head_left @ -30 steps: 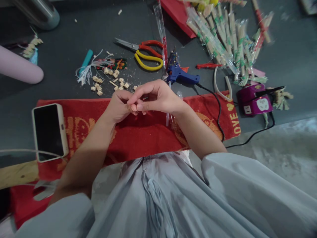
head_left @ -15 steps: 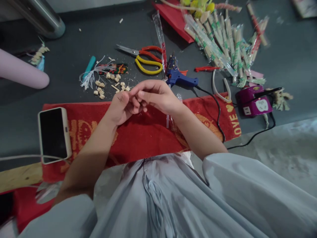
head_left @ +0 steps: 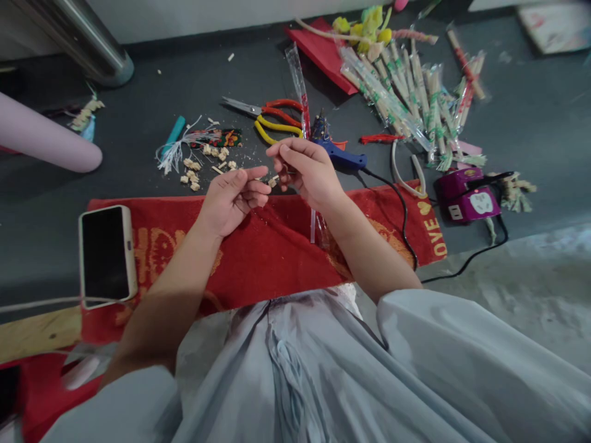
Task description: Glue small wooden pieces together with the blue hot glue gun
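My left hand (head_left: 233, 198) hovers over the far edge of a red towel (head_left: 258, 246), palm turned up, fingers loosely curled, a tiny pale bit at its fingertips. My right hand (head_left: 307, 169) is just to its right, fingers pinched together around something small that I cannot make out. The two hands are a little apart. Small beige chips (head_left: 203, 166) lie scattered on the dark surface just beyond the left hand. A blue glue gun (head_left: 344, 157) lies right behind the right hand, its black cord running over the towel.
Red- and yellow-handled scissors (head_left: 274, 117) lie beyond the hands. A pile of wrapped sticks (head_left: 410, 92) sits at the back right, a purple power adapter (head_left: 468, 194) to the right. A phone (head_left: 106, 252) rests on the towel's left end. A metal post (head_left: 87, 43) stands far left.
The hands, pressed together a second ago, have come apart: the right hand lifted up and away, the left opened palm-up. The view has shifted slightly.
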The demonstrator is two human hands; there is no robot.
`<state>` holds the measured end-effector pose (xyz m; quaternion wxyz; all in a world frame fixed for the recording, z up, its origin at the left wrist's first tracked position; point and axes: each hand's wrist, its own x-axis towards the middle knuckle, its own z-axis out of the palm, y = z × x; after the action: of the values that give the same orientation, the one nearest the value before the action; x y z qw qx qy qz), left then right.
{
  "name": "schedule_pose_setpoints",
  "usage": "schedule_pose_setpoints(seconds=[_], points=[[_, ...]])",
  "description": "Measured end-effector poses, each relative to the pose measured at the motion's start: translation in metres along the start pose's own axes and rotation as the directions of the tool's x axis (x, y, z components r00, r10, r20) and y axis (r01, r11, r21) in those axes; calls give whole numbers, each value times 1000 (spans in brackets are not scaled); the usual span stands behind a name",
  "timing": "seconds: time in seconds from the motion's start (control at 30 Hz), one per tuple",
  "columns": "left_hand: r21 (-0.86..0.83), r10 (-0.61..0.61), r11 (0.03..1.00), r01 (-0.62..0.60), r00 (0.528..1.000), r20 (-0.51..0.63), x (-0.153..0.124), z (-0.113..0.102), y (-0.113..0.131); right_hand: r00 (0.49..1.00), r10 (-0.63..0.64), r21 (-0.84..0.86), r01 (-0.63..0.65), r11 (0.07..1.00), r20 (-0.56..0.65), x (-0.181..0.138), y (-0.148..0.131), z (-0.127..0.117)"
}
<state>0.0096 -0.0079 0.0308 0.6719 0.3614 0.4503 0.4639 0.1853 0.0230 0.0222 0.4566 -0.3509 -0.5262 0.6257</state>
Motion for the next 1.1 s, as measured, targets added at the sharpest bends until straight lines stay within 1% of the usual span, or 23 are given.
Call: schedule_pose_setpoints(seconds=[0.1, 0.17, 0.2, 0.27, 0.33, 0.4, 0.53, 0.67, 0.8, 0.93, 1.1], points=[[5, 104, 995, -104, 988, -115, 5, -3, -4, 999, -33, -34, 32, 999, -43, 2, -2, -5], [75, 184, 982, -172, 963, -197, 9, -6, -6, 996, -61, -66, 56, 996, -65, 4, -2, -8], [113, 216, 974, -195, 950, -224, 10, -7, -7, 995, -71, -80, 65, 995, -73, 4, -2, -9], [159, 253, 963, -219, 936, -244, 11, -7, -8, 993, -83, -100, 74, 992, -87, 6, -1, -11], [159, 266, 959, -233, 935, -235, 9, -5, -7, 992, -83, -118, 71, 990, -97, 7, 1, -11], [117, 250, 966, -230, 947, -203, 5, -2, -5, 992, -90, -148, 76, 986, -92, 7, 3, -10], [77, 172, 984, -163, 977, -128, 0, 3, -3, 989, -139, -241, 125, 962, -43, 5, 6, -6], [94, 122, 989, -112, 987, -108, -2, 3, -1, 984, -178, -292, 172, 941, 6, 3, 5, 0], [86, 115, 990, -108, 990, -82, -2, 2, -1, 981, -191, -308, 193, 931, 37, 1, 2, 1], [77, 116, 991, -109, 989, -87, -2, 2, -2, 980, -187, -305, 197, 932, 60, 1, 0, 1], [0, 137, 991, -137, 990, -40, 0, 1, -3, 975, -204, -301, 223, 927, 94, 0, 1, 4]])
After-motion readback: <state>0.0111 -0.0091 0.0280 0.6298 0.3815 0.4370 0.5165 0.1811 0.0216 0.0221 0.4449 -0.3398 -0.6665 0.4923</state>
